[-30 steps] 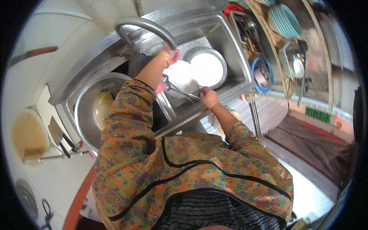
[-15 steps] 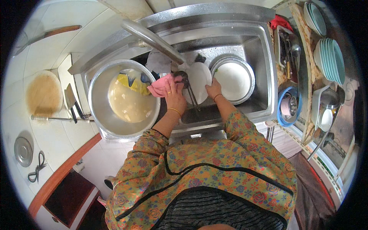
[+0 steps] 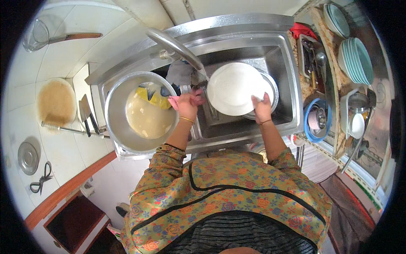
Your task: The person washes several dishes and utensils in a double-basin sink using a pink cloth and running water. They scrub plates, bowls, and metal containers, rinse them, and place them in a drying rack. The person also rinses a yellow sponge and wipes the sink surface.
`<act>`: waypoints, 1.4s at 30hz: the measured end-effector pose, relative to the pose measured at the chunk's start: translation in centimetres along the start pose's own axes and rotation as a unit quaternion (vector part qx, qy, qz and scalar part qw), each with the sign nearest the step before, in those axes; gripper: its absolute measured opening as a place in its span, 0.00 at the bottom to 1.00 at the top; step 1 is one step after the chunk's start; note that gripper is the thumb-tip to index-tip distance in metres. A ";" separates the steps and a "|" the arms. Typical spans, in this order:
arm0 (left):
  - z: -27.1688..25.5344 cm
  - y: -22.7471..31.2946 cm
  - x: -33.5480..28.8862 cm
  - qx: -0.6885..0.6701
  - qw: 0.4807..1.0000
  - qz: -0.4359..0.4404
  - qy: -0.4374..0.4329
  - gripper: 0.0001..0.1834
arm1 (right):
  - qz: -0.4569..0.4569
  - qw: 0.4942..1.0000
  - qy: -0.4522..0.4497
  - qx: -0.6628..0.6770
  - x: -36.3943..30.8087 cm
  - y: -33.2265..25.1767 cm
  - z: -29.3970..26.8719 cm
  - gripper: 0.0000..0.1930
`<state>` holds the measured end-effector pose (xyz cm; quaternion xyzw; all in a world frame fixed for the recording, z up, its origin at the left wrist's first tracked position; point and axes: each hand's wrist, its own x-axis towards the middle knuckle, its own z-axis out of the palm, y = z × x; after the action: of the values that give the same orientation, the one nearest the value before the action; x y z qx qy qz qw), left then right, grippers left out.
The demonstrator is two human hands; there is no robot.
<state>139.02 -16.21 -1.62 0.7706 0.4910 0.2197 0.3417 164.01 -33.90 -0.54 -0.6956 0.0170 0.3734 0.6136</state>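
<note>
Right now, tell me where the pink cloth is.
In the head view, the pink cloth is in the left hand, left of the white plate, by the metal basin.

Right hand (image 3: 262,108) on the white plate (image 3: 232,86), pinching its rim at four o'clock, and a metal bowl (image 3: 274,91) peeked out from behind at three! Over at the plate's eight o'clock, the left hand (image 3: 187,106) clutched a pink cloth (image 3: 173,101), while the faucet (image 3: 179,47) ended at ten. Toward nine sat a big pot (image 3: 116,110), something yellow (image 3: 158,101) lying in its cloudy liquid (image 3: 146,122); between two and three, pale-green bowls (image 3: 357,63) stood nested!
</note>
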 end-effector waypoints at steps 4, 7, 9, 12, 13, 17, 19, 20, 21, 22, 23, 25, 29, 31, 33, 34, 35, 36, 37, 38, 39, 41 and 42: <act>-2.0 2.8 3.0 -0.059 0.982 0.106 0.145 0.03 | -0.018 0.994 0.004 0.111 -2.6 1.1 2.8 0.26; -2.4 2.3 3.9 0.038 0.990 0.133 0.032 0.03 | -0.048 0.994 0.029 0.089 -3.9 1.9 4.9 0.25; -1.9 0.6 3.0 0.152 0.973 0.138 -0.102 0.05 | -0.085 0.992 0.060 0.067 -4.4 2.1 5.4 0.25; -1.4 -2.5 -1.1 0.237 0.950 0.177 -0.097 0.10 | -0.117 0.986 0.099 0.065 -5.0 2.0 4.8 0.25; -1.4 -3.1 -1.8 0.205 0.959 0.167 -0.107 0.13 | -0.109 0.986 0.104 0.072 -5.2 1.8 4.4 0.25; -2.2 -1.6 -1.1 0.065 0.986 0.123 -0.094 0.14 | -0.087 0.984 0.125 0.087 -6.3 1.8 3.4 0.27; -3.4 0.8 0.4 0.004 0.992 0.123 -0.009 0.11 | -0.086 0.981 0.153 0.088 -6.9 2.1 3.9 0.27; -4.1 2.1 0.6 -0.112 0.989 0.092 -0.039 0.09 | -0.073 0.981 0.161 0.083 -7.2 2.3 4.4 0.27; -4.5 3.4 0.9 -0.227 0.970 0.064 -0.066 0.08 | -0.071 0.981 0.166 0.073 -7.5 2.5 5.0 0.27; -4.9 4.6 1.0 -0.350 0.931 0.068 -0.078 0.07 | -0.081 0.980 0.175 0.055 -7.9 2.6 5.7 0.26; -5.0 5.6 1.7 -0.456 0.876 0.033 -0.154 0.07 | -0.096 0.978 0.178 0.045 -8.2 2.8 6.5 0.24; -5.1 6.6 2.9 -0.455 0.875 0.012 -0.165 0.07 | -0.040 0.981 0.154 0.112 -8.7 2.8 7.8 0.23; -4.9 5.0 4.7 -0.241 0.957 0.162 0.013 0.16 | 0.001 0.974 0.100 0.204 -9.2 1.9 9.0 0.23; -5.0 3.2 4.5 -0.106 0.982 0.148 0.055 0.22 | -0.005 0.967 0.065 0.246 -9.2 1.6 9.1 0.23; -5.3 1.4 2.8 -0.141 0.986 -0.050 -0.066 0.26 | -0.026 0.961 0.037 0.272 -9.3 1.7 9.0 0.22; -5.3 0.7 2.0 -0.154 0.968 -0.150 -0.126 0.29 | -0.006 0.965 0.036 0.259 -9.4 1.7 8.9 0.21; -5.2 0.4 1.3 -0.351 0.881 -0.218 -0.231 0.29 | 0.002 0.969 0.035 0.247 -9.4 1.7 8.7 0.21; -5.0 0.3 0.6 -0.527 0.738 -0.272 -0.322 0.29 | 0.011 0.973 0.016 0.231 -9.4 1.6 8.5 0.20; -4.8 0.3 0.1 -0.670 0.550 -0.306 -0.394 0.29 | 0.020 0.979 0.004 0.204 -9.3 1.3 8.3 0.22; -4.7 0.5 -0.3 -0.677 0.565 -0.266 -0.389 0.30 | 0.030 0.984 -0.023 0.171 -9.2 0.8 8.1 0.25; -4.6 0.7 -0.6 -0.683 0.579 -0.225 -0.384 0.31 | 0.053 0.990 -0.036 0.128 -9.1 0.2 8.0 0.27; -4.5 1.2 -0.8 -0.680 0.611 -0.181 -0.363 0.32 | -0.125 0.966 0.051 -0.220 -8.7 -1.6 8.3 0.32; -4.6 1.4 -1.0 -0.669 0.628 -0.184 -0.354 0.32 | -0.173 0.901 0.114 -0.381 -8.6 -2.6 8.6 0.34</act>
<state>136.35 -16.07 2.52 0.2426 0.1819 0.1309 0.9439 154.81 -29.51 6.55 -0.9061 -0.1769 0.1574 0.3506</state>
